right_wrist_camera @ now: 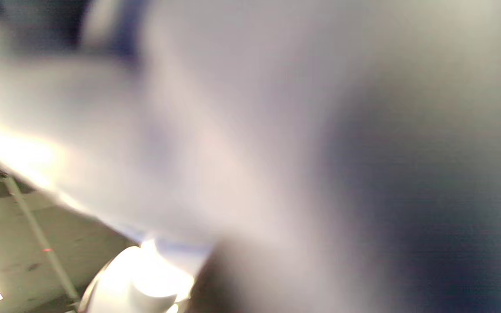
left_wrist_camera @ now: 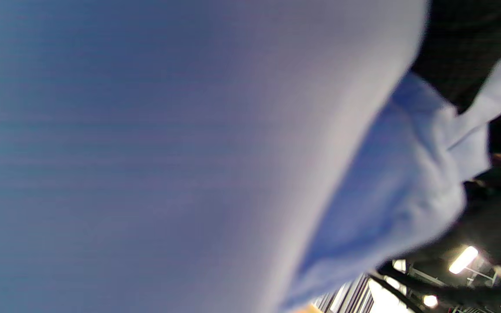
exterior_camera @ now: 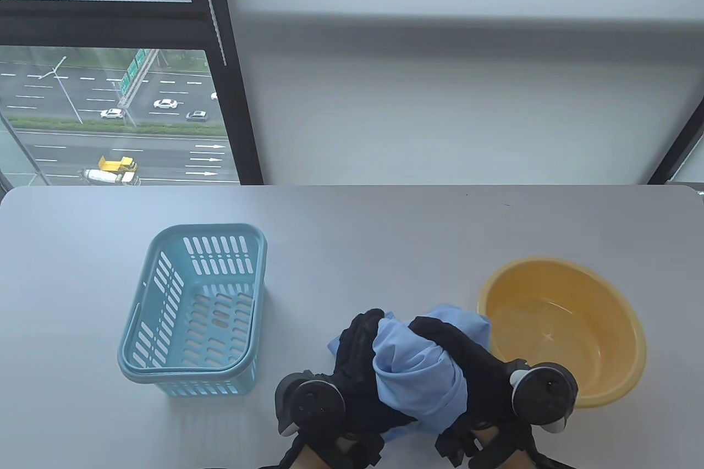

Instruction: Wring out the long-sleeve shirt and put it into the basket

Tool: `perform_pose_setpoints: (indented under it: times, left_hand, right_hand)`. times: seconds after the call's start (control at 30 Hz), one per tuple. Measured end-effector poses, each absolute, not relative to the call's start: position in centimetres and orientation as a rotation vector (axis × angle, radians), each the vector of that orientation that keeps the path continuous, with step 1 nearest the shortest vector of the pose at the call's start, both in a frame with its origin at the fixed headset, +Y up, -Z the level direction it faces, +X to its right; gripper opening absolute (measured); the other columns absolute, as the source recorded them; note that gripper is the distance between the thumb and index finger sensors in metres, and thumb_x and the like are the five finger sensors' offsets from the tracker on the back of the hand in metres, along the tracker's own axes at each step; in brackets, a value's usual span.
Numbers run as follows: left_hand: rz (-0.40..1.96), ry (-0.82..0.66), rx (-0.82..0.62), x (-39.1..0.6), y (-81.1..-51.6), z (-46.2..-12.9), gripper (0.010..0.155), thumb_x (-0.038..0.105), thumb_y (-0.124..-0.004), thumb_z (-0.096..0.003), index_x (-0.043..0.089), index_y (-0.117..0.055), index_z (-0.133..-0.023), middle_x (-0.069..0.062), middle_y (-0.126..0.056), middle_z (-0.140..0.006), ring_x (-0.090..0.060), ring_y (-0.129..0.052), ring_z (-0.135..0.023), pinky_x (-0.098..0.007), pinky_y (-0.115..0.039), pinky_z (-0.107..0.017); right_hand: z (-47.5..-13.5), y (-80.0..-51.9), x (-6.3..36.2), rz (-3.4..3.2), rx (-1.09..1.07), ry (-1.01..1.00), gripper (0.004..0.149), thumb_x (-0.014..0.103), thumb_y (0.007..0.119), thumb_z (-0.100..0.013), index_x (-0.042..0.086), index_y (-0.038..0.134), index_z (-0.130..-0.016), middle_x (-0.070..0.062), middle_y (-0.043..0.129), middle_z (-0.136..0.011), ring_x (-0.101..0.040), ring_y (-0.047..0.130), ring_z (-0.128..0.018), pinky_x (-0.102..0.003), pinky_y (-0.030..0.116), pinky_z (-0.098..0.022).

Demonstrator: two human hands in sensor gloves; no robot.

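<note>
Risks first, biggest to smallest: water from the light-blue long-sleeve shirt [exterior_camera: 418,375] could miss the yellow basin [exterior_camera: 566,326], since the bundle is held over the grey table [exterior_camera: 385,238] just left of the basin's rim, not above its bowl; any squeezing here would likely wet the tabletop and might send a puddle creeping toward the blue basket [exterior_camera: 192,309]. Next, the carry: the basket stands on the far side of the left hand, well apart from the basin, so loose folds hanging under the bundle could drag across the table or catch on the basket rim. Smaller still, a slack grip on slick cloth could let one end drop. Both gloved hands are wrapped round the shirt in the table view, the left hand [exterior_camera: 352,364] gripping its left end and the right hand [exterior_camera: 467,364] curled over its right end, the cloth bunched between them. The left wrist view shows blue fabric pressed close; the right wrist view is too blurred to read. No brand, label or legible writing shows on the shirt, basket or basin; green road signs beyond the window are too small to read.
</note>
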State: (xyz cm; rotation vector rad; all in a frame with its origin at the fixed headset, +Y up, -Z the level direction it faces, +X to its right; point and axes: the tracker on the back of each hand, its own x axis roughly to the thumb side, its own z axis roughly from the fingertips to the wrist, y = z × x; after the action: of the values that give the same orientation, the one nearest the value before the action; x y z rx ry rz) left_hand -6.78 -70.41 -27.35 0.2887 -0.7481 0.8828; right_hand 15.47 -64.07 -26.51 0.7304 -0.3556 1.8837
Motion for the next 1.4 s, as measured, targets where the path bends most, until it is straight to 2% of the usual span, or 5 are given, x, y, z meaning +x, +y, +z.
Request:
perform_pose_setpoints:
  times: [0.2, 0.33, 0.57, 0.97, 1.4]
  left_hand:
    - [1.000, -0.719, 0.358, -7.1, -70.2, -27.2, 0.087, 0.063, -0.102, -0.0433, 0.021, -0.062, -0.107, -0.002, -0.089, -0.095, -0.037, -0.077, -0.097, -0.068, -0.037, -0.072]
    - [1.020, -0.688, 0.415, -7.7, -69.8, -27.2, 0.063, 0.057, -0.103, -0.0455, 0.025, -0.080, -0.095, 0.003, -0.100, -0.078, -0.030, -0.090, -0.086, -0.066, -0.044, -0.073]
    - [1.065, -0.594, 0.483, -10.0, -69.3, -27.7, 0.059, 0.055, -0.103, -0.0465, 0.025, -0.081, -0.093, 0.003, -0.100, -0.076, -0.030, -0.091, -0.084, -0.066, -0.046, -0.072]
    - [1.495, -0.599, 0.391, -12.2, -69.1, -28.5, 0.060, 0.056, -0.102, -0.0469, 0.027, -0.079, -0.094, 0.004, -0.100, -0.079, -0.029, -0.090, -0.086, -0.065, -0.048, -0.073]
    - [1.488, -0.670, 0.273, -10.5, -69.5, -28.4, 0.059, 0.054, -0.102, -0.0484, 0.028, -0.078, -0.096, 0.005, -0.100, -0.081, -0.027, -0.090, -0.087, -0.059, -0.046, -0.076]
  right_hand:
    - [-26.6, -64.8, 15.1, 1.842, 0.744, -0.291, 0.062, 0.058, 0.075, -0.063, 0.034, 0.048, -0.112, 0.003, 0.059, -0.114, -0.018, 0.081, -0.086, -0.050, 0.059, -0.078]
    - [-26.7, -64.8, 15.7, 1.872, 0.717, -0.346, 0.070, 0.060, 0.077, -0.060, 0.034, 0.043, -0.115, -0.001, 0.049, -0.119, -0.029, 0.066, -0.100, -0.056, 0.053, -0.078]
    - [-27.7, -65.7, 17.2, 1.904, 0.764, -0.405, 0.084, 0.068, 0.078, -0.057, 0.033, 0.032, -0.118, -0.003, 0.040, -0.123, -0.035, 0.055, -0.108, -0.058, 0.047, -0.080]
    - [-29.7, -70.3, 13.7, 1.918, 0.843, 0.054, 0.124, 0.080, 0.085, -0.044, 0.026, -0.002, -0.113, -0.016, -0.001, -0.121, -0.050, 0.014, -0.107, -0.062, 0.021, -0.078]
    - [-30.3, -73.5, 10.9, 1.724, 0.853, 0.419, 0.113, 0.065, 0.094, -0.047, 0.014, 0.020, -0.116, -0.008, 0.048, -0.120, -0.028, 0.072, -0.095, -0.059, 0.045, -0.080]
